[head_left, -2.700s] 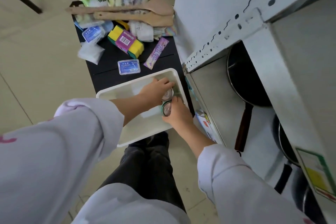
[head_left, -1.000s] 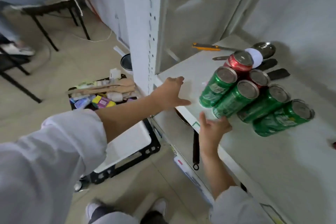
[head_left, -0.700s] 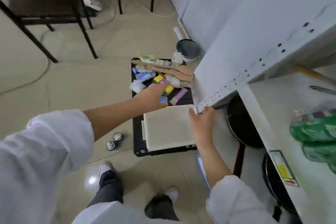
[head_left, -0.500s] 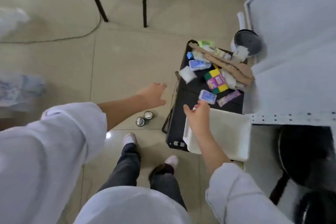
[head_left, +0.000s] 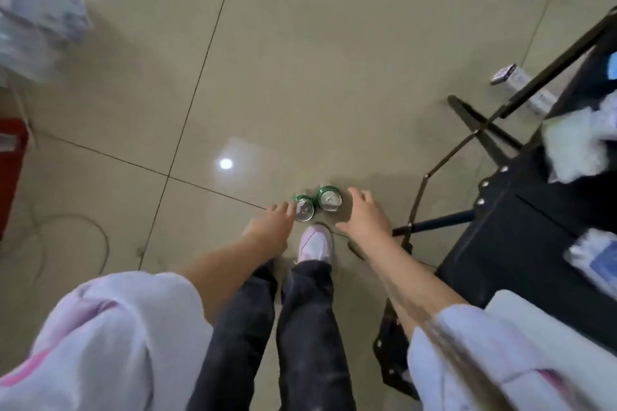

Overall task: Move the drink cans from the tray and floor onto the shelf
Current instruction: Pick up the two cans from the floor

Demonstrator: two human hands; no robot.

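two round green cans (head_left: 316, 206) upright on glossy tile | left hand (head_left: 269, 226), right hand (head_left: 364, 216) spread, empty

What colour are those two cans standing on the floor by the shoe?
Green bodies with silver tops; the two cans stand upright on the tiled floor, shown in the head view.

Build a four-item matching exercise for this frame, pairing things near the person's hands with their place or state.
Things:
1. left hand
2. right hand
3. two green cans
4. shoe

Descriptions:
A. upright side by side on the floor tiles
B. open, on the side of the cans nearer the black rack
C. pale, just below the cans
D. fingers reaching the nearer can's rim

Pairs: 1-D, 2-B, 3-A, 4-C
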